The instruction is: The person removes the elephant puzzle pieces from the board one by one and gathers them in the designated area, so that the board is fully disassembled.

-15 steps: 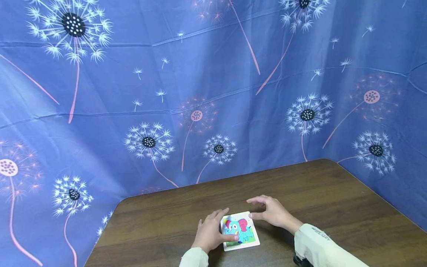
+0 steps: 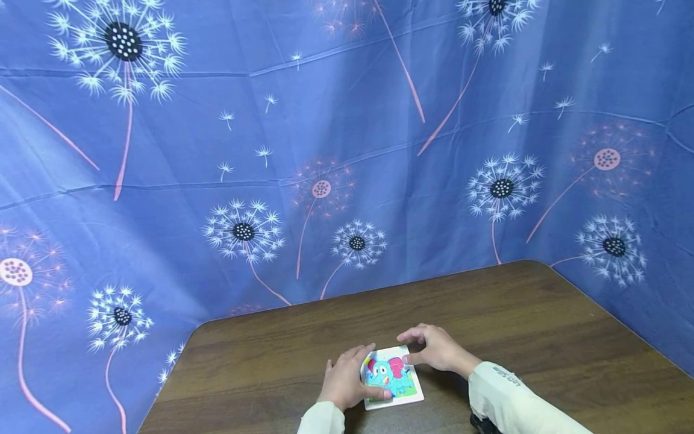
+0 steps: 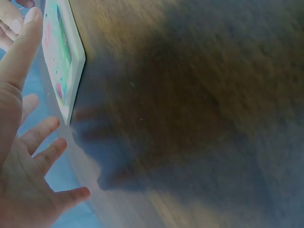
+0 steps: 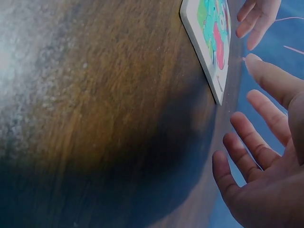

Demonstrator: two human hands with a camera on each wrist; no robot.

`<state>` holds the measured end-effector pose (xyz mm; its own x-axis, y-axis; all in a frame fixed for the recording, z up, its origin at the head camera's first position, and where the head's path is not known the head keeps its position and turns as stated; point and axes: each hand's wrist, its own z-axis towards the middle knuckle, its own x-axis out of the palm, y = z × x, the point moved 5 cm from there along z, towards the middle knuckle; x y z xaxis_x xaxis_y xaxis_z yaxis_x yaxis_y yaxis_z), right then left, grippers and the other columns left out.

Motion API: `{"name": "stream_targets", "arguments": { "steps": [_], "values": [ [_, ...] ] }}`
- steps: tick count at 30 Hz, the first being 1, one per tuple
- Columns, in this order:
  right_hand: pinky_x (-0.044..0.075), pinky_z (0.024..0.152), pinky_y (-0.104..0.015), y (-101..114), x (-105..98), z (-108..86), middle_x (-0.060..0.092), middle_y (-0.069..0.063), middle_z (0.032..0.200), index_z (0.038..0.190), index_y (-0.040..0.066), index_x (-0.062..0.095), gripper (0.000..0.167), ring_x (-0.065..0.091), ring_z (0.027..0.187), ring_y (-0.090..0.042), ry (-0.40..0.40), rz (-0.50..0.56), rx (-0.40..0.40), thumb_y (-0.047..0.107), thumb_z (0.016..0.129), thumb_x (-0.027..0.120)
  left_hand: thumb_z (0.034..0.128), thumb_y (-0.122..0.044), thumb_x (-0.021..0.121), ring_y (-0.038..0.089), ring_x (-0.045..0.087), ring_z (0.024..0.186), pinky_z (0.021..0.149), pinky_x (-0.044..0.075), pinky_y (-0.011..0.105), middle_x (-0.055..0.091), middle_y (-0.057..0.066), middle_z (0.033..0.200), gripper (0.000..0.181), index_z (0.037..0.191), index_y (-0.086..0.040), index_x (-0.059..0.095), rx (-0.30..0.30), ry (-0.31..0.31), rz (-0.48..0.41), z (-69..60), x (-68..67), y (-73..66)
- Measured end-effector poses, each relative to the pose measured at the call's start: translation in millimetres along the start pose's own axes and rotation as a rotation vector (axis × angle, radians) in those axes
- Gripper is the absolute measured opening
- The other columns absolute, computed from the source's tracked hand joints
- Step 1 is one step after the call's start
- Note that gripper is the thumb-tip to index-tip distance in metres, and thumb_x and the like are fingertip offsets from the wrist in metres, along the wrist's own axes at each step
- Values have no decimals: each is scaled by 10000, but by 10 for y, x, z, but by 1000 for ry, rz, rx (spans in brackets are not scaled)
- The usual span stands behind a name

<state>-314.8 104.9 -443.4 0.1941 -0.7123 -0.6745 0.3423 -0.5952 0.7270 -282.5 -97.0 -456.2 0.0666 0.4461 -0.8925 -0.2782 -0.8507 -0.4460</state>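
A square picture board [image 2: 409, 390] with a white raised border lies flat on the wooden table, showing a blue cartoon elephant with pink ears. My left hand [image 2: 346, 380] hovers at its left side, fingers spread and thumb stretched over the lower part of the picture. At the upper right corner is my right hand [image 2: 436, 349], its thumb over the board's edge and its fingers apart beyond it. Both wrist views show the left hand [image 3: 28, 175] and right hand [image 4: 266, 156] with loosely extended fingers, holding nothing. The left hand covers the board's left edge in the head view.
The brown wood-grain table [image 2: 260, 361] reaches back to a blue curtain [image 2: 347, 150] printed with dandelions, which also hangs along the right side. A dark band [image 2: 484, 424] shows at the right wrist below the pale sleeve [image 2: 515, 395].
My right hand has come slightly down and left, nearer the board. The left hand has edged a little to the right over it. The board keeps its place.
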Motion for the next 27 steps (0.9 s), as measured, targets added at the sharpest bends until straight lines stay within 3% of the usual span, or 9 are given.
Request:
{"name": "stream_targets", "arguments": {
  "steps": [18, 27],
  "values": [
    [528, 834, -435, -56, 113, 72, 654, -23, 975, 1072, 83, 762, 352, 606, 927, -279, 18, -45, -23, 90, 746, 897, 610, -496, 946, 376, 534, 1301, 1019, 342, 784, 602, 129, 1379, 940, 1411, -156, 591, 12, 0, 71, -4, 62, 6],
    [524, 835, -432, -65, 131, 87, 650, -3, 972, 1033, 102, 769, 325, 609, 933, -267, 16, -58, -42, 100, 738, 904, 632, -496, 939, 378, 533, 1294, 1026, 361, 759, 586, 120, 1391, 895, 1398, -167, 613, -16, 19, 121, -3, 77, -5]
  ]
}}
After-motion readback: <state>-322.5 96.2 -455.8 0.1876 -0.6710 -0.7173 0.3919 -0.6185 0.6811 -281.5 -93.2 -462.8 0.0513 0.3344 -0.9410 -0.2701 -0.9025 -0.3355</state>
